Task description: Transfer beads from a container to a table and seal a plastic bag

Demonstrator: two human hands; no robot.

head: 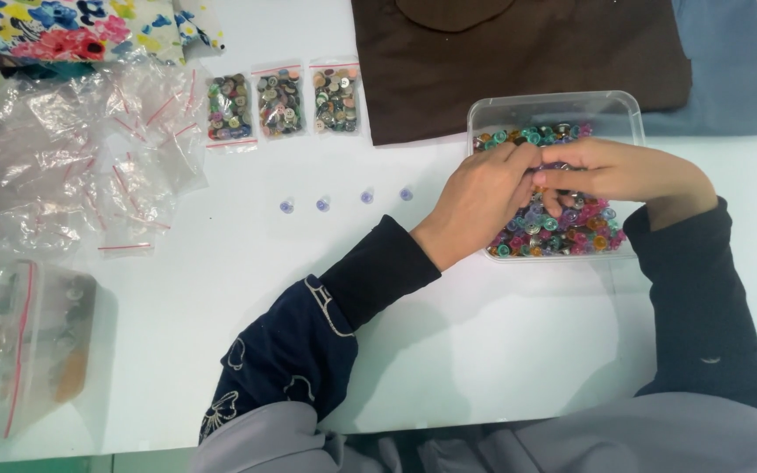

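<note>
Clear plastic tub [611, 109] of mixed coloured buttons [571, 232], directly beneath both hands: left hand [477, 203] and right hand [628, 173], fingers [562, 180] pinched together; anything gripped, cannot tell. Three filled button bags [284, 103] well left, on the worktop [221, 263].

Three small clear zip bags [284, 103] with red seal strips lie in a row near the top of the white table, each filled with mixed coloured buttons. To their left is a loose pile of empty clear bags [89, 149] of the same kind. At the left edge lies a bigger clear bag [24, 346] with a red strip, holding something brownish.
</note>
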